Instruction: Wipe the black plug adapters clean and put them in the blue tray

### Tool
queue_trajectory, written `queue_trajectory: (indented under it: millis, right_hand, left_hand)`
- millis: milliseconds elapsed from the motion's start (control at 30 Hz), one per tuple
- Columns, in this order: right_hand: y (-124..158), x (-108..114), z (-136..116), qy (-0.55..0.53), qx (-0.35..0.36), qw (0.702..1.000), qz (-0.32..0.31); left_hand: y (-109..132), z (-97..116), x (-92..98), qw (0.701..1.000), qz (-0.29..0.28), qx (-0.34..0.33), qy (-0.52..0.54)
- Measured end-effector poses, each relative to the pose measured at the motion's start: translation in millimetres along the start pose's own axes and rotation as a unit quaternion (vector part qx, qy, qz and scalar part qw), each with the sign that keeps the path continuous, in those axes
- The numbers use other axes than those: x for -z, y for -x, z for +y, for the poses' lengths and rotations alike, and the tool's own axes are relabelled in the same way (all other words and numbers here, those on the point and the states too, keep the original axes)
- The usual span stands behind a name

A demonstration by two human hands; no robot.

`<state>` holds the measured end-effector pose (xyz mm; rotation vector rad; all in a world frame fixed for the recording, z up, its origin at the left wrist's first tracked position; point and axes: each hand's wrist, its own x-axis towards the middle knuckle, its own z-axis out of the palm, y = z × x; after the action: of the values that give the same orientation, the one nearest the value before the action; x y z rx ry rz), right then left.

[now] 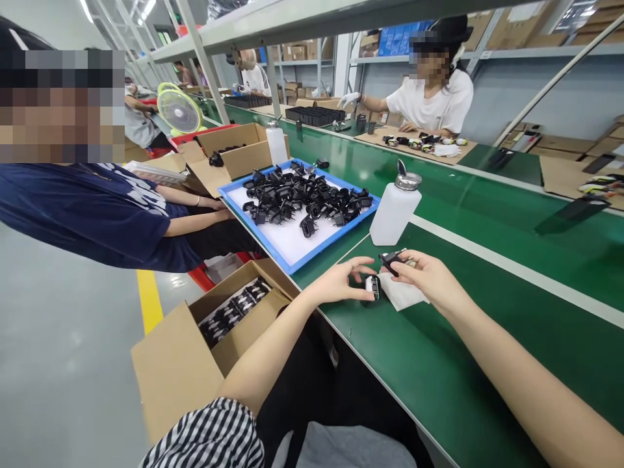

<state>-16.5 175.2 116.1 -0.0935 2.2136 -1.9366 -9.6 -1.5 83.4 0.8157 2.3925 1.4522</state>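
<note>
My left hand (341, 281) rests on the green bench and pinches a small black plug adapter (373, 286) with a white label face. My right hand (429, 276) holds another small black adapter (390, 261) between thumb and fingers, just above a white cloth (402, 294) lying on the bench. The two hands are close together, a few centimetres apart. A white pump bottle (394, 209) with a metal top stands right behind them.
A blue-rimmed tray (292, 257) piled with several black adapters lies to the left on the green conveyor bench (463, 364). An open cardboard box (195, 351) of packed parts sits below the bench by my knees. A person in dark blue sits at my left; another in white works opposite.
</note>
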Motion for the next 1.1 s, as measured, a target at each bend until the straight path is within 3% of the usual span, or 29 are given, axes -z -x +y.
queue_trajectory:
  millis: [100,267,400,633,867,1100]
  right_hand:
    - [0.8,2.7,-3.7,0.081,0.051,0.995,0.016]
    - [-0.6,0.1,-3.4,0.143,0.091,0.985,-0.034]
    - [1.5,0.0,3.4,0.216,0.127,0.965,-0.082]
    - [13.2,-2.2,13.6,0.389,0.219,0.893,-0.059]
    - [18.3,-9.2,22.0,0.412,0.251,0.876,0.007]
    - [16.3,-10.4,31.5,0.412,0.328,0.85,0.023]
  left_hand:
    - [5.4,5.1,-13.8,0.999,0.033,0.023,-0.021]
    - [11.4,13.2,-44.1,0.978,0.177,0.106,-0.023]
    - [11.7,7.2,-42.4,0.983,0.158,0.087,0.034]
    - [13.8,4.6,-33.4,0.984,0.163,0.068,0.025]
    - [13.4,6.6,-31.8,0.984,0.166,0.061,-0.002]
    - [15.9,11.4,-29.1,0.983,0.168,0.037,-0.064]
